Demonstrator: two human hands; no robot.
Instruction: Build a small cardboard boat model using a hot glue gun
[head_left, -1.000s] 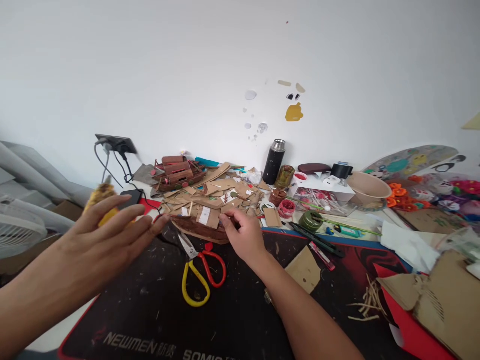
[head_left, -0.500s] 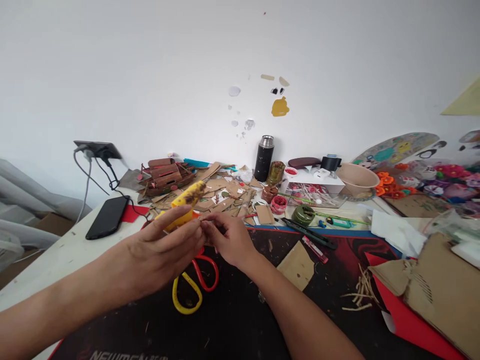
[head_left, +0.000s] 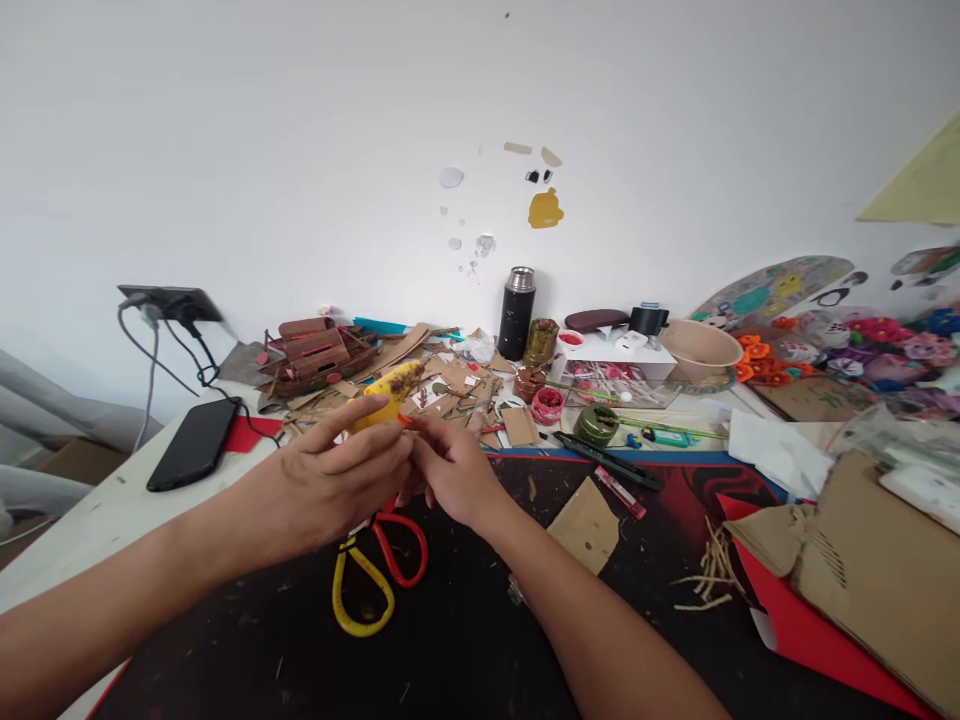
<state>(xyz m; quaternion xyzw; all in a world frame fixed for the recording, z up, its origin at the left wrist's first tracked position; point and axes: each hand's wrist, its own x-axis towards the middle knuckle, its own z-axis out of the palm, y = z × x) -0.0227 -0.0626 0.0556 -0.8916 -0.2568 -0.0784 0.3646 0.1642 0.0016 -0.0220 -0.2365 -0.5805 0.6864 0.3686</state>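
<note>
**A:** ok so since a second ago the left hand (head_left: 315, 490) has swung over from the left side to the middle of the frame, and it brought the brown-smeared yellow tool (head_left: 386, 388) with it. The view's shifted a bit too: the flat black phone (head_left: 193, 445) at left is in full view now.

**B:** Is it gripping that thing or what?

**A:** Yeah, fingers bent close together around it. The tool sits just left of centre, pointing up and to the right, with a bit of orange by the fingertips.

**B:** And the right hand (head_left: 461, 480)?

**A:** Right up against the left one, thumb and fingers drawn in narrow. Can't tell what's between them, the fingertips are hidden.

**B:** What's around them?

**A:** Below are the scissors with one red and one yellow loop handle (head_left: 403, 521), lying on the dark desk mat (head_left: 262, 660), blades mostly hidden by the hands. Behind, a mess of brown cardboard scraps (head_left: 409, 345), and a reddish-brown model boat (head_left: 322, 355) left of that. Right of centre there's an open jar of green paint (head_left: 598, 425) near a dark slim cutter (head_left: 607, 460).
</note>
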